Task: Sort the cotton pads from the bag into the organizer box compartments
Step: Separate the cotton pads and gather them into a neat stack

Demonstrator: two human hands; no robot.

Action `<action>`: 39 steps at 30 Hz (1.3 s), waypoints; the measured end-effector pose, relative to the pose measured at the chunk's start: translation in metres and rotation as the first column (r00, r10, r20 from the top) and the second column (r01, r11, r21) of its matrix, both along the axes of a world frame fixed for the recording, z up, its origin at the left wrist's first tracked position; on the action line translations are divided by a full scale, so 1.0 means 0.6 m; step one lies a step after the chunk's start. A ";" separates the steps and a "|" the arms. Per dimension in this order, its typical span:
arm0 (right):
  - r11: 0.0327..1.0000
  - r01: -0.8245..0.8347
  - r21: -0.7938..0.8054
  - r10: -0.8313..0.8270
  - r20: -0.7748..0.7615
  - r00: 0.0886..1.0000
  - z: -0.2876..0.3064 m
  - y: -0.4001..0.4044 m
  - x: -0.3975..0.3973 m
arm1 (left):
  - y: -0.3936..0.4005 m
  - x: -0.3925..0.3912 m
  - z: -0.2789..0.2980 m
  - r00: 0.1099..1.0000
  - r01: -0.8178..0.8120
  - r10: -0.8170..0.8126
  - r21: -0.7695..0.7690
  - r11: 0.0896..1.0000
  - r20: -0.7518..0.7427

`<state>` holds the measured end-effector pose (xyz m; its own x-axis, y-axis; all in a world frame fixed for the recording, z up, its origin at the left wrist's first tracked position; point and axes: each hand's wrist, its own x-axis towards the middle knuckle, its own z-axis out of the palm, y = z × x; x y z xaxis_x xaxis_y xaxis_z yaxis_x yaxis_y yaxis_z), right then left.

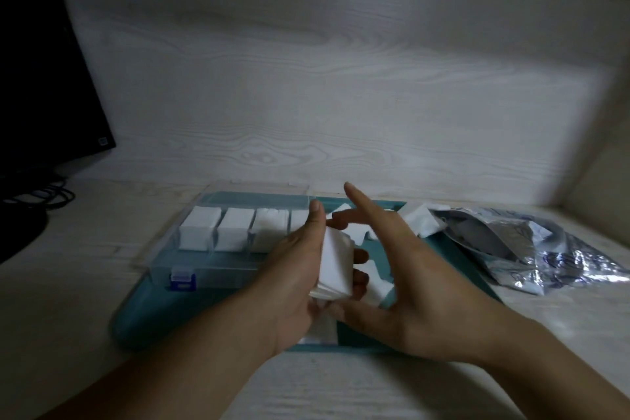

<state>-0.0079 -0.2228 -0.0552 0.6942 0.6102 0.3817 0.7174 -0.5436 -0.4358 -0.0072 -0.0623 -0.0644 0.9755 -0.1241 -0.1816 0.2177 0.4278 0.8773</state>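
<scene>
The left hand (300, 269) grips 1 stack of cotton pads (335, 264) standing tall, the right hand (402, 269) is spread open just beside it, and the organizer box (218, 269) lies left and far, nearer the left hand.

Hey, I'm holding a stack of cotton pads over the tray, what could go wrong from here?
1. The stack is gripped only by the left hand; the right hand is spread open beside it, so pads could fan out and drop onto the tray.
2. The box shows filled compartments, and the hands hide the rest; forcing the stack in might dislodge its neighbours.
3. Loose pads lie near the bag and could get knocked off.
</scene>
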 end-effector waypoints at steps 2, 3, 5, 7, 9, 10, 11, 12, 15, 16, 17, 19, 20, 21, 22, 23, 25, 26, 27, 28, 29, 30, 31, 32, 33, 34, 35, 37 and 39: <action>0.998 0.007 -0.058 -0.003 0.064 0.998 -0.006 0.005 0.005 | -0.001 0.003 0.000 1.000 -0.003 0.003 0.007 1.000 -0.005; 0.998 0.010 -0.054 -0.006 0.082 0.997 -0.007 0.005 0.008 | -0.003 0.004 0.000 1.000 -0.006 0.006 0.005 1.000 -0.005; 0.999 0.020 -0.027 -0.018 0.083 0.996 -0.006 0.004 0.011 | -0.006 0.003 0.002 1.000 -0.017 0.017 -0.005 1.000 -0.002; 1.000 0.024 -0.015 -0.022 0.084 0.996 -0.003 0.003 0.010 | -0.006 0.002 0.004 1.000 -0.027 0.027 -0.002 1.000 0.007; 0.999 0.020 -0.036 -0.016 0.112 0.994 -0.004 0.005 0.008 | -0.005 0.001 0.003 0.998 -0.058 0.057 0.023 0.998 0.016; 0.999 0.019 -0.045 -0.014 0.119 0.993 -0.004 0.006 0.006 | -0.005 0.000 0.002 0.997 -0.071 0.070 0.037 0.997 0.021; 0.999 0.018 -0.044 -0.013 0.121 0.993 -0.004 0.007 0.005 | -0.006 -0.001 0.002 0.997 -0.079 0.078 0.046 0.996 0.029; 0.999 0.014 -0.033 -0.010 0.124 0.992 -0.004 0.008 0.005 | -0.007 -0.003 0.002 0.996 -0.082 0.080 0.052 0.995 0.041; 1.000 0.000 0.006 -0.001 0.155 0.988 -0.006 0.012 0.005 | -0.011 -0.007 0.004 0.994 -0.099 0.095 0.074 0.992 0.061; 1.000 -0.004 0.009 0.002 0.161 0.987 -0.008 0.014 0.005 | -0.011 -0.007 0.003 0.993 -0.106 0.101 0.089 0.990 0.061; 1.000 -0.009 0.009 0.008 0.161 0.987 -0.009 0.015 0.006 | -0.011 -0.007 0.003 0.994 -0.101 0.095 0.094 0.990 0.059; 1.000 -0.011 0.005 0.011 0.139 0.990 -0.011 0.014 0.006 | -0.011 -0.006 0.002 0.997 -0.050 0.044 0.089 0.995 0.062; 1.000 -0.003 -0.001 0.003 0.128 0.992 -0.011 0.013 0.007 | -0.011 -0.006 0.003 0.997 -0.027 0.020 0.093 0.995 0.071; 1.000 0.010 -0.006 -0.009 0.122 0.992 -0.012 0.012 0.007 | -0.011 -0.007 0.003 0.997 -0.018 0.009 0.105 0.994 0.082; 1.000 0.021 -0.007 -0.020 0.123 0.992 -0.012 0.011 0.008 | -0.010 -0.007 0.002 0.995 -0.022 0.010 0.123 0.992 0.097; 1.000 0.028 -0.009 -0.027 0.126 0.992 -0.013 0.010 0.009 | -0.010 -0.007 0.000 0.993 -0.028 0.012 0.137 0.990 0.120; 0.999 0.034 -0.017 -0.032 0.115 0.993 -0.014 0.011 0.008 | -0.007 -0.006 -0.004 0.987 -0.028 0.004 0.146 0.989 0.163; 0.999 0.030 -0.013 -0.028 0.095 0.995 -0.014 0.011 0.007 | -0.005 -0.006 -0.005 0.985 -0.023 -0.001 0.138 0.990 0.172; 1.000 0.019 0.010 -0.020 0.062 0.998 -0.012 0.011 0.007 | -0.003 -0.005 -0.005 0.983 -0.025 0.002 0.122 0.992 0.181; 0.998 0.007 0.057 -0.008 0.021 1.000 -0.007 0.008 0.008 | -0.002 -0.004 -0.005 0.982 -0.034 0.014 0.102 0.994 0.187; 0.993 0.007 0.121 -0.006 -0.008 1.000 -0.001 0.003 0.012 | -0.001 -0.003 -0.004 0.982 -0.051 0.035 0.080 0.995 0.187; 0.979 0.032 0.202 -0.030 -0.013 0.999 0.004 -0.006 0.020 | 0.000 0.000 -0.004 0.981 -0.069 0.058 0.054 0.996 0.184; 0.953 0.076 0.294 -0.082 0.006 0.997 0.008 -0.019 0.031 | 0.000 0.001 -0.004 0.980 -0.081 0.074 0.028 0.996 0.185; 0.918 0.139 0.372 -0.163 0.035 0.986 0.010 -0.036 0.046 | -0.001 0.002 -0.002 0.979 -0.089 0.085 0.013 0.996 0.187; 0.884 0.226 0.410 -0.269 0.049 0.962 0.010 -0.054 0.062 | -0.001 0.002 -0.001 0.978 -0.097 0.094 0.009 0.995 0.187; 0.856 0.341 0.388 -0.384 0.039 0.922 0.010 -0.072 0.077 | -0.001 0.003 -0.001 0.978 -0.104 0.101 0.008 0.995 0.181; 0.838 0.454 0.302 -0.481 0.017 0.876 0.009 -0.087 0.090 | -0.001 0.003 0.000 0.979 -0.109 0.106 0.007 0.994 0.172; 0.823 0.568 0.022 -0.568 -0.023 0.823 0.004 -0.103 0.103 | 0.001 0.004 0.001 0.981 -0.125 0.123 0.002 0.992 0.148; 0.827 0.525 -0.203 -0.547 -0.071 0.834 0.000 -0.101 0.104 | 0.001 0.005 0.003 0.983 -0.129 0.129 -0.013 0.992 0.129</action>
<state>0.0546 -0.2836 -0.0554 0.9641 0.1751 0.1996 0.2392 -0.8992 -0.3663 -0.0041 -0.0616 -0.0625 0.9986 0.0036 -0.0530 0.0457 0.4492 0.8923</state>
